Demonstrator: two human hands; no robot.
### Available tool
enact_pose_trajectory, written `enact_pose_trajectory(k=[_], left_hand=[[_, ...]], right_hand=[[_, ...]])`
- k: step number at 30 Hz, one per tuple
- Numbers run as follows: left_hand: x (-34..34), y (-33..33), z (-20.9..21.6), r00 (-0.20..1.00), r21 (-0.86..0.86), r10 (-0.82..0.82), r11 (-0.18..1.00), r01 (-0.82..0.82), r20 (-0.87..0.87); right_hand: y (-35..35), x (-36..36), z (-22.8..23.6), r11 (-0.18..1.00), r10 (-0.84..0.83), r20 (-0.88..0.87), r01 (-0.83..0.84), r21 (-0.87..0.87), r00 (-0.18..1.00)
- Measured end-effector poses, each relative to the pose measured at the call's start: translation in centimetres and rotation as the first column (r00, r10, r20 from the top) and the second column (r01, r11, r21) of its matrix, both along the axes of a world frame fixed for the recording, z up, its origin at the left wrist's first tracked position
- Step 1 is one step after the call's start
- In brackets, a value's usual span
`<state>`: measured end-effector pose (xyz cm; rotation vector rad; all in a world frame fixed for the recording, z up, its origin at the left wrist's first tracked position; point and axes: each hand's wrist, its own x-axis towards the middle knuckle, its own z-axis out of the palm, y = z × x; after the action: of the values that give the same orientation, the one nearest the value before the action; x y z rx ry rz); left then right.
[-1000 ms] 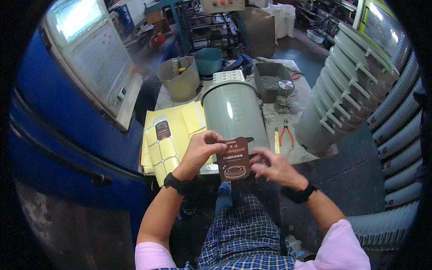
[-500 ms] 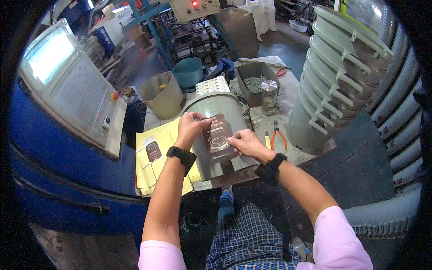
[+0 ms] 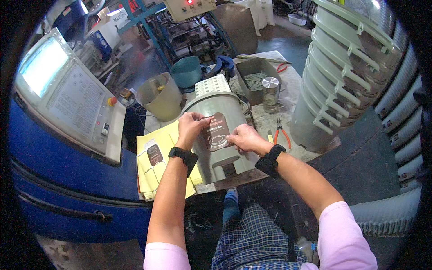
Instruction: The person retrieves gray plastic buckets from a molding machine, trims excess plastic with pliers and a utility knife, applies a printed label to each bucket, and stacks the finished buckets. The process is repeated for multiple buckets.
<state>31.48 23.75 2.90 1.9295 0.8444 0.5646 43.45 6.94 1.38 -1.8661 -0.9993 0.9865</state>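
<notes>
Left and right hands hold a brown label against a grey-green bucket lying at the bench's near edge.
Yellow label sheets lie at the near left corner, probably for easy reach; beyond, along the left edge, a beige pail holds something yellow, beside a teal tub, contents unclear. The left hand's grip is pinched on the label's upper left edge, the right hand's on its lower right, likely keeping it straight. Toward the far right corner, a grey box contains thin metal pieces, beside a lidded jar; pliers lie nearer, and nested buckets stand along the right edge.
</notes>
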Motion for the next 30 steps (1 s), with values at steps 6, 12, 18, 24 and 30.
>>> enact_pose_trajectory(k=[6, 12, 18, 24, 30], left_hand=[[0.3, -1.2, 0.2, 0.993, 0.178, 0.082, 0.982, -0.067, -0.080], [-1.8, -5.3, -2.0, 0.947, 0.516, 0.319, 0.816, -0.262, -0.024], [-8.9, -12.2, -4.9, 0.952, 0.327, 0.305, 0.903, -0.281, -0.024], [-25.7, -10.7, -1.2, 0.752, 0.612, 0.624, 0.515, -0.600, 0.213], [-37.3, -4.9, 5.8, 0.382, 0.446, 0.682, 0.091, -0.890, 0.624]], right_hand=[[0.4, -0.1, 1.0, 0.989, 0.062, 0.178, -0.037, -0.141, 0.982], [0.8, 1.3, 3.9, 0.932, 0.217, 0.563, 0.002, -0.362, 0.798], [5.6, 2.5, 4.1, 0.948, -0.088, 0.556, 0.240, -0.207, 0.826], [4.2, -1.9, 1.8, 0.886, -0.078, 0.903, -0.386, 0.258, 0.422], [-7.0, -9.1, -0.1, 0.741, 0.313, 0.857, -0.670, 0.049, 0.410]])
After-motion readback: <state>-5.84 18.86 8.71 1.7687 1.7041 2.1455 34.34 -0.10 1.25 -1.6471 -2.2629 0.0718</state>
